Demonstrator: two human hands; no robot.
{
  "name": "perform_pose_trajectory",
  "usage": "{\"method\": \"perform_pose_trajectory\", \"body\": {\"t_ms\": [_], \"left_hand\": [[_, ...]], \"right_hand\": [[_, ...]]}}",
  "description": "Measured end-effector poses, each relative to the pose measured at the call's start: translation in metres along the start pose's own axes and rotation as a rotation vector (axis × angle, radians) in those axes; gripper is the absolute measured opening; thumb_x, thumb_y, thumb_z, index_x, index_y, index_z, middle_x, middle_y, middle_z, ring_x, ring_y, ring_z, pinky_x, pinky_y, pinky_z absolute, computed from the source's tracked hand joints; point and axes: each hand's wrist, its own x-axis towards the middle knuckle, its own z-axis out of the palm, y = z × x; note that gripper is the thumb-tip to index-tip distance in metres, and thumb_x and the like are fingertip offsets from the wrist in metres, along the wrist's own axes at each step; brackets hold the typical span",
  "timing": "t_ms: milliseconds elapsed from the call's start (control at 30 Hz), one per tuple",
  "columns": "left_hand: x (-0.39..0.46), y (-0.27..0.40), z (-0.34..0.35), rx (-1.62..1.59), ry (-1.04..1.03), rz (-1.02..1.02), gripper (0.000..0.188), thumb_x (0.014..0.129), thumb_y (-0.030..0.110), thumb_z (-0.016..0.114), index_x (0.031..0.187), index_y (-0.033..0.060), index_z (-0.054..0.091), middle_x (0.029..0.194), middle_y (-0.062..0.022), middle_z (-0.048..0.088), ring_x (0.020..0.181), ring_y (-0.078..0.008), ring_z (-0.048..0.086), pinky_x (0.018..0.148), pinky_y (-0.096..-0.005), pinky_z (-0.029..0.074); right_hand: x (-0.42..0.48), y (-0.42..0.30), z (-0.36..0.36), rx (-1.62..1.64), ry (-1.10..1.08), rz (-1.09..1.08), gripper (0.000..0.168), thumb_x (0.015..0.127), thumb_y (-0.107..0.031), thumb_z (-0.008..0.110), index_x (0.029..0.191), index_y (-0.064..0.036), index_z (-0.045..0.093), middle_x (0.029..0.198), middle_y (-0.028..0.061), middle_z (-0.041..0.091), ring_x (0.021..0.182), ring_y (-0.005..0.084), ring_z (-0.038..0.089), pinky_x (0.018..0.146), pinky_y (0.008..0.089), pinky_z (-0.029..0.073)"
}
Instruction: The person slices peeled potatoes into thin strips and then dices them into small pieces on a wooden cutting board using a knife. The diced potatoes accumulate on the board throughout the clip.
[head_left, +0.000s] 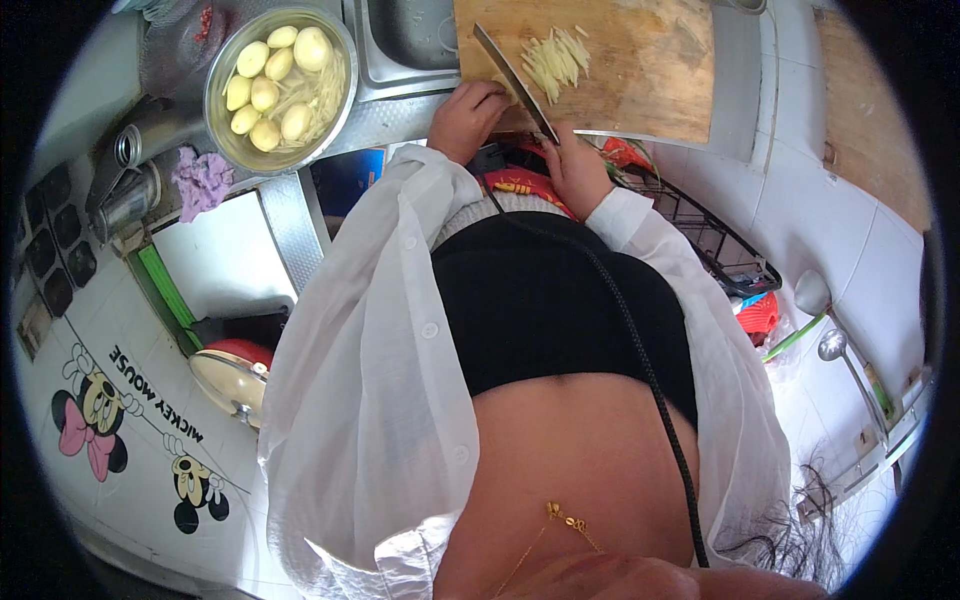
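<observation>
My right hand (579, 171) grips the handle of a kitchen knife (514, 79). Its long blade slants to the upper left across a wooden cutting board (652, 52). On the blade's left side, the bent fingers of my left hand (466, 116) press on a pale piece of potato (507, 88) at the board's near left edge. That piece is partly hidden by the fingers and the blade. Cut potato strips (556, 64) lie in a loose pile to the right of the knife.
Left of the sink (405, 37) stands a metal basin (215, 112) with several peeled potatoes (265, 95) and potato strips (326, 94) in water. A purple cloth (202, 184) lies by it. A black wire rack (705, 225) is below the board's right side; ladles (812, 292) hang farther right.
</observation>
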Motion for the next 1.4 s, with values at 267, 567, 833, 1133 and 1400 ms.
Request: {"method": "perform_pose_trajectory", "body": {"t_ms": [267,567,833,1133,1400], "left_hand": [[0.000,-0.002,0.001,0.004,0.019,0.031,0.018,0.083,0.010,0.072,0.100,0.0079,0.069,0.107,-0.0061,0.065,0.098,-0.0287,0.064,0.083,-0.0376,0.055],[0.000,-0.002,0.001,0.006,0.031,0.031,0.016,0.084,0.009,0.071,0.100,0.0079,0.069,0.106,-0.0057,0.065,0.097,-0.0286,0.064,0.081,-0.0377,0.054],[-0.001,0.000,0.000,0.008,0.048,0.025,0.016,0.084,0.009,0.071,0.100,0.0075,0.069,0.106,-0.0063,0.065,0.098,-0.0293,0.063,0.082,-0.0387,0.054],[0.000,0.001,0.001,0.022,0.030,0.002,0.016,0.083,0.008,0.071,0.099,0.0070,0.067,0.105,-0.0063,0.065,0.097,-0.0293,0.063,0.082,-0.0384,0.054],[-0.002,0.002,0.003,0.034,0.030,-0.027,0.016,0.084,0.010,0.069,0.100,0.0092,0.067,0.106,-0.0052,0.064,0.097,-0.0289,0.064,0.082,-0.0380,0.054]], "right_hand": [[0.019,-0.005,0.011,0.043,0.020,-0.003,0.026,0.102,-0.024,0.052,0.119,-0.006,0.043,0.077,0.0304,0.065,0.073,0.0507,0.063,0.063,0.0606,0.047],[0.003,0.004,0.001,0.049,-0.004,-0.033,0.027,0.100,-0.019,0.055,0.119,-0.002,0.045,0.080,0.0307,0.065,0.075,0.0501,0.063,0.064,0.0578,0.049],[0.002,0.005,0.003,0.077,0.015,0.004,0.024,0.101,-0.020,0.054,0.116,-0.004,0.046,0.077,0.0295,0.065,0.074,0.0496,0.064,0.063,0.0579,0.048],[0.002,0.007,0.006,0.014,-0.028,-0.004,0.026,0.101,-0.023,0.053,0.118,-0.005,0.045,0.076,0.0300,0.065,0.073,0.0504,0.063,0.063,0.0593,0.048],[0.007,-0.004,0.000,0.055,0.022,-0.006,0.026,0.101,-0.023,0.053,0.118,-0.005,0.045,0.076,0.0304,0.065,0.071,0.0509,0.063,0.063,0.0595,0.049]]}}
